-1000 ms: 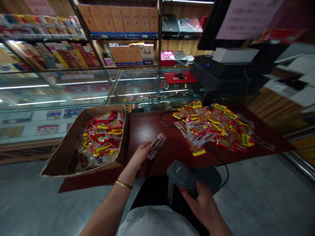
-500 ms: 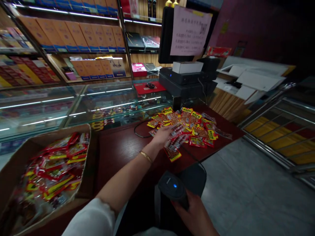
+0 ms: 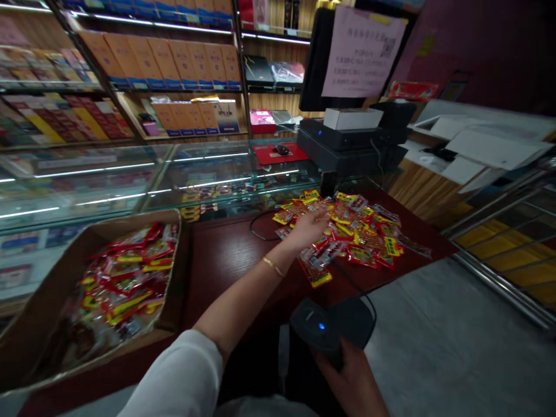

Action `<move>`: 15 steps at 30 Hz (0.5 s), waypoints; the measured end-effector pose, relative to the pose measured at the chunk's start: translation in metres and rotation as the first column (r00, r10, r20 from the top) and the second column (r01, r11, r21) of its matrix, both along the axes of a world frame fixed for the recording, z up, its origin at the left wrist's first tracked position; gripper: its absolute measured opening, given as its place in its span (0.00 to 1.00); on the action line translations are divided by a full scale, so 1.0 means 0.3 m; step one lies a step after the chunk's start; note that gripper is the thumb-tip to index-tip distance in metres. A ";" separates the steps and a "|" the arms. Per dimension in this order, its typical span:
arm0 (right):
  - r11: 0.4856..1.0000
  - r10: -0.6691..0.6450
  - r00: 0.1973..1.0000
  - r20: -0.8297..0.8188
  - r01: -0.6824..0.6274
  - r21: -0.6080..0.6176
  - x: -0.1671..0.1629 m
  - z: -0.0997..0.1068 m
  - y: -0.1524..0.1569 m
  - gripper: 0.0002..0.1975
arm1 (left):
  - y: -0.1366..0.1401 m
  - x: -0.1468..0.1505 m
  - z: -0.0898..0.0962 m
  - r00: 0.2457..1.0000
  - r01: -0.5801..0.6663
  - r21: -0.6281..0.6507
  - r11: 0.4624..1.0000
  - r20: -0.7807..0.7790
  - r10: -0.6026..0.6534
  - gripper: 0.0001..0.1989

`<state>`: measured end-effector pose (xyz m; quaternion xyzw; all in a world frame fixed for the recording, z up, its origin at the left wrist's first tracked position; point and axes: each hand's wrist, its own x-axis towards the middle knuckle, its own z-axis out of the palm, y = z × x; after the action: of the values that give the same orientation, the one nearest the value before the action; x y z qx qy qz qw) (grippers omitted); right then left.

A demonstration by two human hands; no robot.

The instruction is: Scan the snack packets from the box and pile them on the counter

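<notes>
My left hand (image 3: 310, 229), with a gold bangle on its wrist, lies low over the near left part of a loose pile of snack packets (image 3: 369, 237). Its fingers stretch toward the pile's middle and seem to touch the packets, with no packet plainly gripped. The packets are see-through with red and yellow print and spread across the dark red counter (image 3: 221, 255). Below the counter's front edge, my right hand (image 3: 354, 376) is wrapped round the handle of a black barcode scanner (image 3: 315, 327) with a blue light.
On the left stands an open cardboard box (image 3: 180, 278) holding many similar packets. A glass display case (image 3: 208, 168) runs behind the counter. A monitor (image 3: 315, 63) and a black till (image 3: 347, 156) stand at the back. Metal railings (image 3: 508, 289) are at the right.
My left hand has moved a little farther over the packets, toward the back of the pile. The view has shifted left, and the scanner stays in my right hand.
</notes>
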<state>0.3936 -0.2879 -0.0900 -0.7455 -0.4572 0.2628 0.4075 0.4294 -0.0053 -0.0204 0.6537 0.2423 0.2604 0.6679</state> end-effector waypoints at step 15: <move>0.987 0.160 0.971 0.177 -0.155 -0.041 -0.020 -0.078 0.071 0.22 | 0.048 -1.444 0.017 0.242 0.148 0.747 0.649 -0.663 0.708 0.30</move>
<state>0.3877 -0.2666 -0.1134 -0.7330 -0.5461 0.2321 0.3326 -0.0037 0.0092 -0.0154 0.8041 0.5931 0.0245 0.0317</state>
